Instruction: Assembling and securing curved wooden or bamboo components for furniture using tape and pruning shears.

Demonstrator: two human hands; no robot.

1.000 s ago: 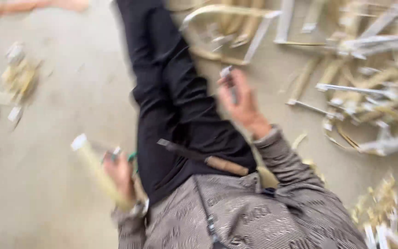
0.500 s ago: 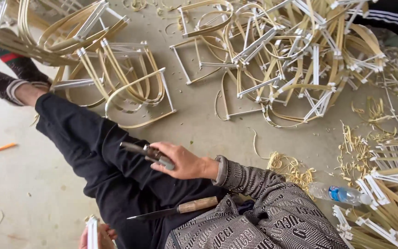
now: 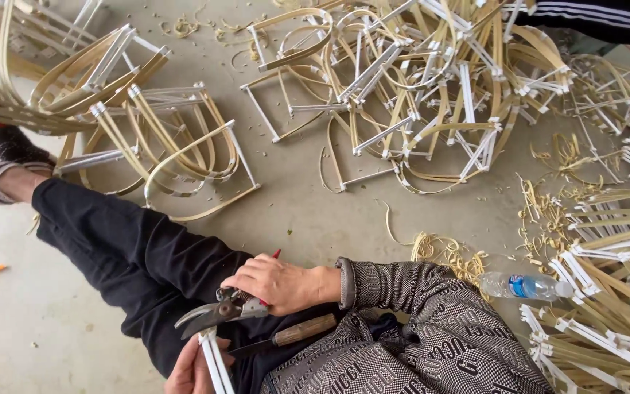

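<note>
The right hand point(image 3: 280, 283) was clamped around the red-handled metal pruning shears point(image 3: 222, 312), blades parted and pointing left, just above the pale white-wrapped bamboo strips point(image 3: 213, 362) standing near upright in the closed left hand point(image 3: 189, 372) over the lap.

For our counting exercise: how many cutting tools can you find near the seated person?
2. The pruning shears are in the right hand, by the white strips in the left hand. A wooden-handled knife lies on the lap. Others may be hidden.

Right hand point(image 3: 278, 283) fisted over lap, left hand point(image 3: 191, 371) gripping below it
</note>
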